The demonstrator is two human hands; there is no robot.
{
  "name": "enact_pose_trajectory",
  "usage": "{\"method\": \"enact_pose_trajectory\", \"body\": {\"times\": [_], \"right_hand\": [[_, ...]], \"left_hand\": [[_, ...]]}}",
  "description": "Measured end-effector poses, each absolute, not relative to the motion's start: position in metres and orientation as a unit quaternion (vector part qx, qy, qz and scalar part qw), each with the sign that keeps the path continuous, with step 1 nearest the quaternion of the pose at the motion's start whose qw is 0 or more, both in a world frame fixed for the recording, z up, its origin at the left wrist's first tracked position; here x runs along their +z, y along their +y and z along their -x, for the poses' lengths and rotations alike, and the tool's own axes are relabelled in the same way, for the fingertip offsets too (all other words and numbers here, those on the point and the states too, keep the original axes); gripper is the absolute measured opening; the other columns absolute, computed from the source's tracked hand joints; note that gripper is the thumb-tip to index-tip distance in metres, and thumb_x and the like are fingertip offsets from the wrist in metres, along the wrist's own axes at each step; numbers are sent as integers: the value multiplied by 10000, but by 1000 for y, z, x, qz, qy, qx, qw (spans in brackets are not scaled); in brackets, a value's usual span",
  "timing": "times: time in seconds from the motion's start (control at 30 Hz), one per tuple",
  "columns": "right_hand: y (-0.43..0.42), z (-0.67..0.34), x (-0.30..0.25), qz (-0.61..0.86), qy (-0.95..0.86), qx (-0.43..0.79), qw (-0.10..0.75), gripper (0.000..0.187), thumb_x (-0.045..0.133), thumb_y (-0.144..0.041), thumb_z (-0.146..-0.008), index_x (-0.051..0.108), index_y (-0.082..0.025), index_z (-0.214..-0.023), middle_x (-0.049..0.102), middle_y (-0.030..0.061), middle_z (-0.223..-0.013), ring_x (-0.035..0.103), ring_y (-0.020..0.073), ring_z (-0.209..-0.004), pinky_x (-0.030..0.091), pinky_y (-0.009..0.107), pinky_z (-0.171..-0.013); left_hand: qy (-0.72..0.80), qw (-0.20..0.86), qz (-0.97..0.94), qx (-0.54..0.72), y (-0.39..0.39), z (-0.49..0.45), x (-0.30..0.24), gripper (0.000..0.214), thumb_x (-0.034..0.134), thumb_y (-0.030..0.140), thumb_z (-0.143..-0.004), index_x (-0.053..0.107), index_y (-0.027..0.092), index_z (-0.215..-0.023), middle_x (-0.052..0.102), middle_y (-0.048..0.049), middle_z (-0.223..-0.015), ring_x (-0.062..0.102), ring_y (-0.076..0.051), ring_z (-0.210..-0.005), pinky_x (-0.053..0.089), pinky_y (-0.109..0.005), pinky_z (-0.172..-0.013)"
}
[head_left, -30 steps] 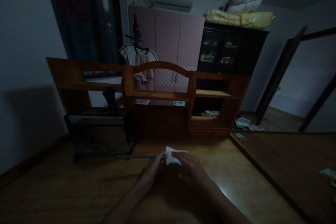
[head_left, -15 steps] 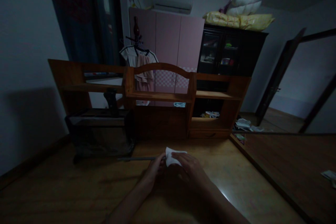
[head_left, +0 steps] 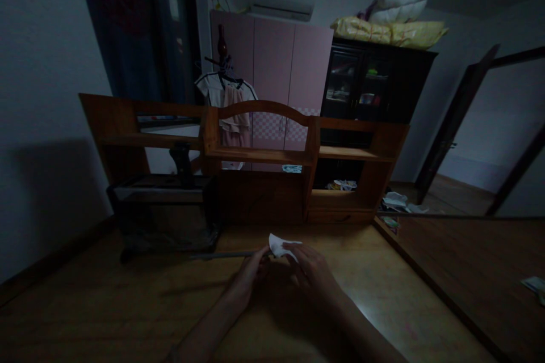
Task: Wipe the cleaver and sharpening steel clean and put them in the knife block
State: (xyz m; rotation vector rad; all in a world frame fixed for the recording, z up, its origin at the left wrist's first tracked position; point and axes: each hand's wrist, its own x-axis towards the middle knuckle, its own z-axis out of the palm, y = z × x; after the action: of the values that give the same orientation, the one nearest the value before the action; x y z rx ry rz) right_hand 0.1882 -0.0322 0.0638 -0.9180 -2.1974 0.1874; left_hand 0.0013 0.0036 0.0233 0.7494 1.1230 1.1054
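Observation:
Both my hands meet low over a wooden desk (head_left: pixel 106 306) in a dim room. My right hand (head_left: pixel 313 273) pinches a small white cloth or tissue (head_left: pixel 279 245) that sticks up above its fingers. My left hand (head_left: pixel 251 275) is closed on the near end of a thin dark rod (head_left: pixel 221 254), which runs left across the desk. The tissue sits right where the rod meets my fingers; whether it wraps the rod is hidden.
A wooden desk shelf unit (head_left: pixel 259 153) stands across the back of the desk. A dark mesh tray (head_left: pixel 164 210) sits at its left, just behind the rod. A second wooden surface (head_left: pixel 468 261) lies to the right. Beyond are a pink wardrobe (head_left: pixel 272 68) and a dark cabinet (head_left: pixel 370 85).
The visible part of the tissue has become smaller and sits slightly higher in my right fingers. Both hands stay in nearly the same place.

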Motion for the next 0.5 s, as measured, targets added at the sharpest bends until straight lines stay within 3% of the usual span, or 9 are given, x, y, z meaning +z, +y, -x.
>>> {"method": "enact_pose_trajectory", "body": {"times": [0.2,0.37,0.5], "right_hand": [[-32,-187,63,385,-833,91,388,315,401,-212,-1011,544,-261,-1288,631,68,-1220,593,223,-1109,463,354,-956],[-22,-195,52,429,-793,65,427,303,333,-262,-1025,612,-211,-1128,682,77,-961,652,225,-853,503,313,-768],[-16,-203,53,466,-748,78,467,340,312,-329,-1036,580,-196,-1199,683,93,-996,659,235,-874,491,301,-754]], "left_hand": [[485,649,-317,493,2,-1,29,372,711,511,-655,593,158,-661,341,94,-447,291,-43,-367,212,-184,-405],[484,647,-312,500,1,1,27,363,710,492,-675,606,151,-744,340,103,-475,282,-30,-365,177,-170,-393],[460,662,-306,507,7,3,20,367,704,501,-678,559,168,-730,305,126,-468,213,-19,-346,237,-172,-396]]}}
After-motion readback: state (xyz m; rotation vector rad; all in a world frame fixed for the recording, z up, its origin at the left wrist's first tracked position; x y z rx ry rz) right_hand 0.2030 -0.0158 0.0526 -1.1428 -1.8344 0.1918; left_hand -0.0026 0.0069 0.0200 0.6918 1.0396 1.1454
